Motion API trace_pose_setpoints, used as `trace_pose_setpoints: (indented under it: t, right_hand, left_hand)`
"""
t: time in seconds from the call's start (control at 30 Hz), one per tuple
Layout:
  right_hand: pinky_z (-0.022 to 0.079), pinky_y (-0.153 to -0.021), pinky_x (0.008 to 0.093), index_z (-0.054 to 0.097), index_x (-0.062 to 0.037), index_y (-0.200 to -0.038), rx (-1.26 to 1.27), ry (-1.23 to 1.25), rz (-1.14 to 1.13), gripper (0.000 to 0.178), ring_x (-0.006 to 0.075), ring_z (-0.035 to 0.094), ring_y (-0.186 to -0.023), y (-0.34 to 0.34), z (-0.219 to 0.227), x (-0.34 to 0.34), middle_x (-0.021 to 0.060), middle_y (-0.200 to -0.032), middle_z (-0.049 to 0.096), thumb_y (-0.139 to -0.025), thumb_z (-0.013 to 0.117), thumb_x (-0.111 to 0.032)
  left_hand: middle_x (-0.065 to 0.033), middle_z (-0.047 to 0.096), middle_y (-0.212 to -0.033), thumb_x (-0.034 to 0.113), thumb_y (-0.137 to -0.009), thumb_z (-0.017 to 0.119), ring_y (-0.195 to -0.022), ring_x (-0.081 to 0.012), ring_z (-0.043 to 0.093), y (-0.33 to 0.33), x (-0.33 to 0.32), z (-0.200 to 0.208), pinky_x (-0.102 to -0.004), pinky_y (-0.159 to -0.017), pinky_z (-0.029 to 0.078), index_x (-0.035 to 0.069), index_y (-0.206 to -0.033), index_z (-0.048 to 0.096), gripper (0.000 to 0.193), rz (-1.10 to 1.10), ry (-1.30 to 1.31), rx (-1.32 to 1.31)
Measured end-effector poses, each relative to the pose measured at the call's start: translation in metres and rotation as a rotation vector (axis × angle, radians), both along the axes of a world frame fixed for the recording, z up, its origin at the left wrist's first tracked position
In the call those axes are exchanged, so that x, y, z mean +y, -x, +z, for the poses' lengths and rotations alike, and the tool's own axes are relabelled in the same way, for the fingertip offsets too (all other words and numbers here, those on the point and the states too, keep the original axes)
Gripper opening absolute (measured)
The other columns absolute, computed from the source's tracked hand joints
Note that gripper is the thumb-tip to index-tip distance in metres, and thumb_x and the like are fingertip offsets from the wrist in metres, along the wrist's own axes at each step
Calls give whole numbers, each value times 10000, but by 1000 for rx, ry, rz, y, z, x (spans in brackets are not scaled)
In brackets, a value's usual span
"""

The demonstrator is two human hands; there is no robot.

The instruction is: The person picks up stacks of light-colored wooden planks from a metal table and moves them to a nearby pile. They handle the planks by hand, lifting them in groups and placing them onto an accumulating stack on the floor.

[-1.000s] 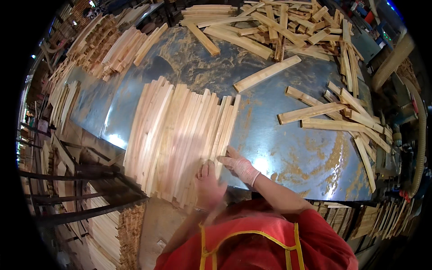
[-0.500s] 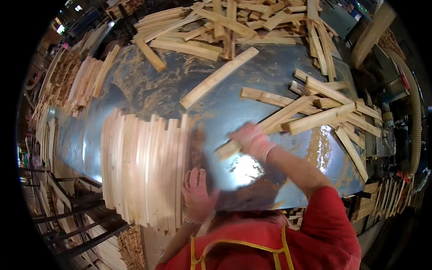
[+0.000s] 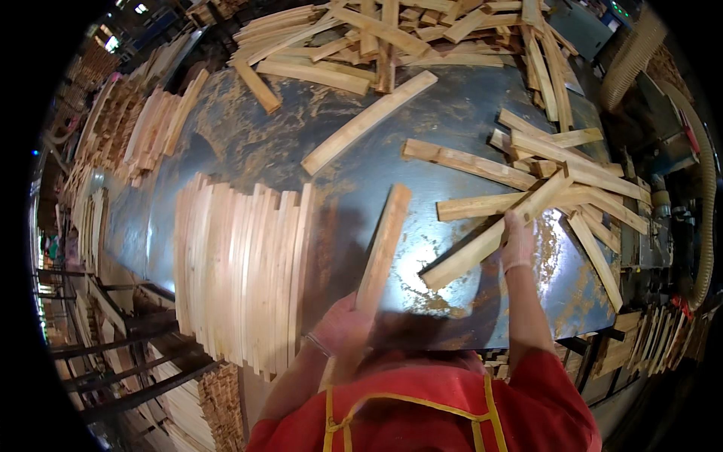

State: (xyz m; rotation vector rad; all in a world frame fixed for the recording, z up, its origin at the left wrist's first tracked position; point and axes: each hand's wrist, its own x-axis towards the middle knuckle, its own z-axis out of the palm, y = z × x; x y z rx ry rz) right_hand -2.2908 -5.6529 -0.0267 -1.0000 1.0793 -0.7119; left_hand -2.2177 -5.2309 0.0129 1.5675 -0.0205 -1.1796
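Observation:
My left hand (image 3: 340,324), in a pale pinkish glove, is closed on the lower part of a wooden slat (image 3: 387,237). That slat slants up and away over the metal table top (image 3: 346,203). My right hand (image 3: 518,239), gloved too, grips another wooden slat (image 3: 468,261) at its middle. Its near end points lower left, and its far end lies over a loose heap of slats (image 3: 572,162). Left of my left hand, a row of pale slats (image 3: 241,271) lies side by side, their ends uneven.
A single slat (image 3: 369,123) lies slantwise mid-table, with sawdust around it. A big jumbled pile of slats (image 3: 384,34) covers the far edge. Stacked slats (image 3: 113,132) stand at the far left. A ribbed hose (image 3: 704,211) and machinery are at the right.
My left hand, open beside the row before, now holds a slat. My right hand has left the slat it held, moved right and taken another one from the heap.

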Motion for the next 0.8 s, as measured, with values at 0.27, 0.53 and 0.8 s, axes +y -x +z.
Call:
trace_pose_setpoints:
  t: [0.27,0.53,0.8]
  right_hand:
    - [583,-769,364,456,-141,-1436,-98,-404,322,579,202,633,-896,-10,-11,234,72,-1131,620,-926,639,62]
    - [530,-795,373,463,-19,-1467,379,326,1215,622,241,644,-918,-78,-21,358,171,-1100,671,-920,714,-176]
    - [462,-1087,433,544,-116,-1448,549,969,1139,611,393,597,-1254,-77,32,216,173,-1298,654,-863,675,-235]
  left_hand:
    - [-182,717,-1053,210,-880,680,-953,-378,688,3,70,-9,-474,-866,546,61,-1095,694,262,-107,-618,-757]
    - [-213,681,-1195,305,-882,697,-1139,-410,635,0,122,-18,-504,-1027,476,53,-1375,590,564,38,-647,-1049]
    - [-176,529,-1462,280,-823,779,-1360,-394,476,26,118,13,-542,-1170,343,34,-1452,557,710,-164,-711,-1150]
